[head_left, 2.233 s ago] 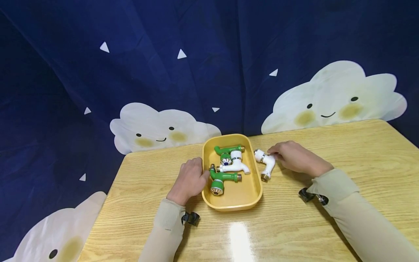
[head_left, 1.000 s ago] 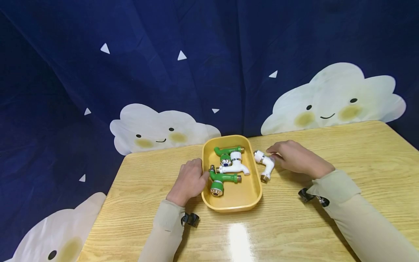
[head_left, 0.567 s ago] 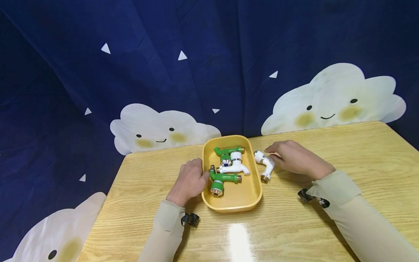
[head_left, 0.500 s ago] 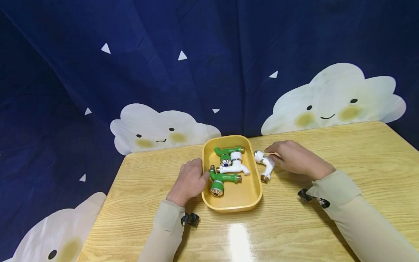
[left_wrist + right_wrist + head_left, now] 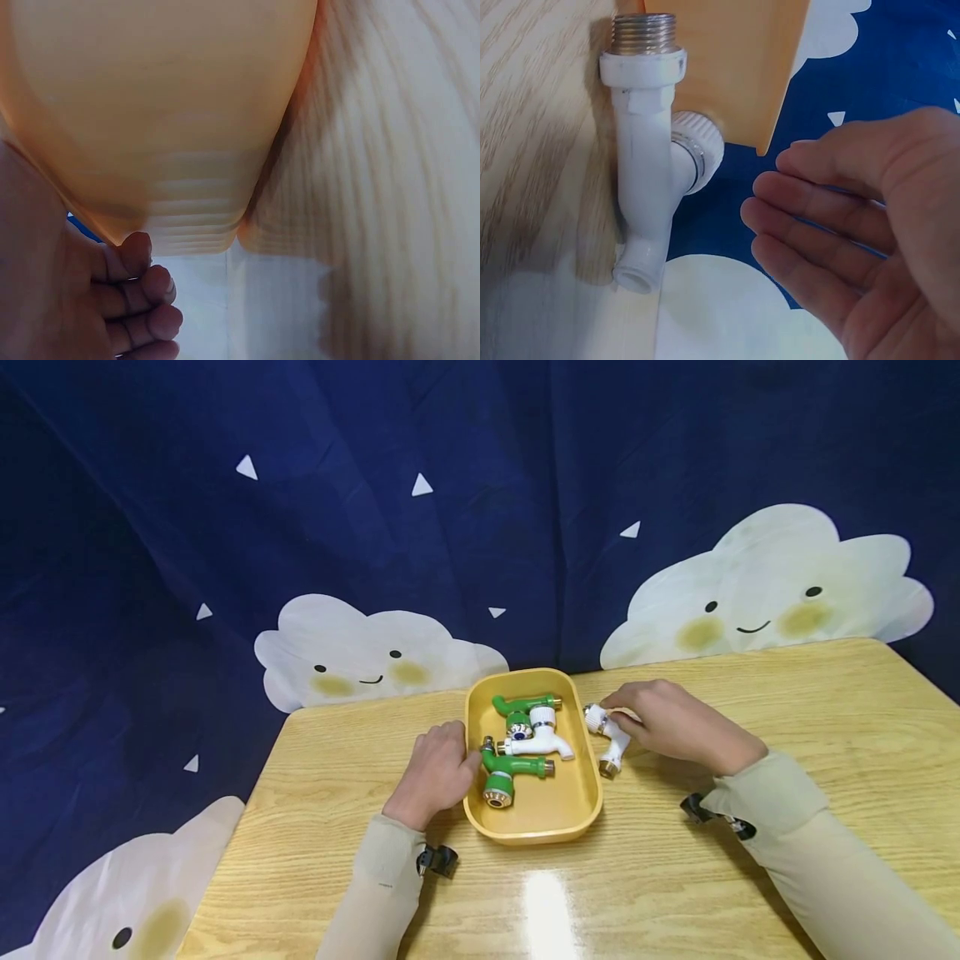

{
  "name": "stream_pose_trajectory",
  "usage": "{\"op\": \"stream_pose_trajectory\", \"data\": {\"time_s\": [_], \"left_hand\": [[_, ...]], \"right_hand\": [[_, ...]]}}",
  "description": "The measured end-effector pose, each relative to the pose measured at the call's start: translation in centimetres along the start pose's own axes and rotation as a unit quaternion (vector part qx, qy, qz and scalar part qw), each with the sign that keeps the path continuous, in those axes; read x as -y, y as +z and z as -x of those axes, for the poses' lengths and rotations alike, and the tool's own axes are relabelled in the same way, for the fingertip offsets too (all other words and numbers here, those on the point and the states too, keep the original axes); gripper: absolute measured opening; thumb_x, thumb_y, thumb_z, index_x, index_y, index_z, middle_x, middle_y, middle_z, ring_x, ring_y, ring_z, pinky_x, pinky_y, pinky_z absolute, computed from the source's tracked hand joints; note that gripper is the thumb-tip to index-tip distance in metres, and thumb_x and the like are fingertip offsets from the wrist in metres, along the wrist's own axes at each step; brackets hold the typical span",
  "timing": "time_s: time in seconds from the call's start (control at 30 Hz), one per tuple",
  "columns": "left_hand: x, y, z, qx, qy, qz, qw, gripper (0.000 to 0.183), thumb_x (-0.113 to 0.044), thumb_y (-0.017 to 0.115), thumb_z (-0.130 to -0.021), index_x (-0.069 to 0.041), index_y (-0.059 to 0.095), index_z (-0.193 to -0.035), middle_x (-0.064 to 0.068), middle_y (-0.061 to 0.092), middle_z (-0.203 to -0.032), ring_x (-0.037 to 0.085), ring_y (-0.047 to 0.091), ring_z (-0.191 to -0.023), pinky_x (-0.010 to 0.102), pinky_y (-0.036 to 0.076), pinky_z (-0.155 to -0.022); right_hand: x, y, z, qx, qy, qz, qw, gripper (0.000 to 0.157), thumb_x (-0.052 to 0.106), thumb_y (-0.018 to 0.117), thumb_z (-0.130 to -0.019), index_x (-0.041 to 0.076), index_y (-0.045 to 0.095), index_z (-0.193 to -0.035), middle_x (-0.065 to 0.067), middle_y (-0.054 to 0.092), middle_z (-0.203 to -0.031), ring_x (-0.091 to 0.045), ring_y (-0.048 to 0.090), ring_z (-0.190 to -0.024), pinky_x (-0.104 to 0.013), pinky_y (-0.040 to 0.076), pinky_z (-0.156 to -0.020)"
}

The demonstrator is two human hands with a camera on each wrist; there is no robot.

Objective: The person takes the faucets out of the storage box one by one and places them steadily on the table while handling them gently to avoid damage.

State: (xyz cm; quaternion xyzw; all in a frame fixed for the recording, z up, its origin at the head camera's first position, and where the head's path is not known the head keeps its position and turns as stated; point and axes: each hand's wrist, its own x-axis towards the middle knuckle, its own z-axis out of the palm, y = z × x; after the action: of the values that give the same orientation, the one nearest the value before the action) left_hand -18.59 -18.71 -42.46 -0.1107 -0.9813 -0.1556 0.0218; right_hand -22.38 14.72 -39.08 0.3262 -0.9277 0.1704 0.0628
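A yellow plastic bin [image 5: 536,837] stands on the table. My left hand [image 5: 437,774] grips its left rim; in the left wrist view the fingers [image 5: 142,304] curl beside the bin wall. Inside lie a white faucet [image 5: 536,743] and two green faucets, one at the back [image 5: 525,703] and one at the front [image 5: 517,765]. Another white faucet [image 5: 645,142] rests on the table against the bin's right side, its brass thread toward me. My right hand [image 5: 663,718] hovers at this faucet's right, fingers loosely bent and apart from it in the right wrist view.
The wooden table [image 5: 675,860] ends at the back against a dark blue curtain [image 5: 450,527] printed with white clouds. A black wrist camera [image 5: 437,862] sits at the left cuff, and another wrist camera [image 5: 716,816] at the right cuff.
My right hand has shifted slightly left, its fingertips now over the loose white faucet's knob in the head view. The left hand, the bin and the faucets inside stay put.
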Motion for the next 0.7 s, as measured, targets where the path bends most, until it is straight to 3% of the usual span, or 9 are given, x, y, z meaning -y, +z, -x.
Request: {"op": "stream_pose_trajectory", "data": {"time_s": [0.7], "left_hand": [[0.0,0.0,-0.1,0.0,0.0,-0.013,0.9999,0.02,-0.028,0.049,-0.097,-0.008,0.053,-0.095,0.006,0.052,-0.085,0.025,0.048,-0.082,0.037,0.038,-0.078]], "right_hand": [[2.2,-0.3,-0.1,-0.028,-0.043,0.009,0.999,0.021,0.009,0.067,-0.095,0.006,0.077,-0.113,-0.009,0.078,-0.108,-0.021,0.075,-0.096,-0.042,0.061,-0.083]]}}
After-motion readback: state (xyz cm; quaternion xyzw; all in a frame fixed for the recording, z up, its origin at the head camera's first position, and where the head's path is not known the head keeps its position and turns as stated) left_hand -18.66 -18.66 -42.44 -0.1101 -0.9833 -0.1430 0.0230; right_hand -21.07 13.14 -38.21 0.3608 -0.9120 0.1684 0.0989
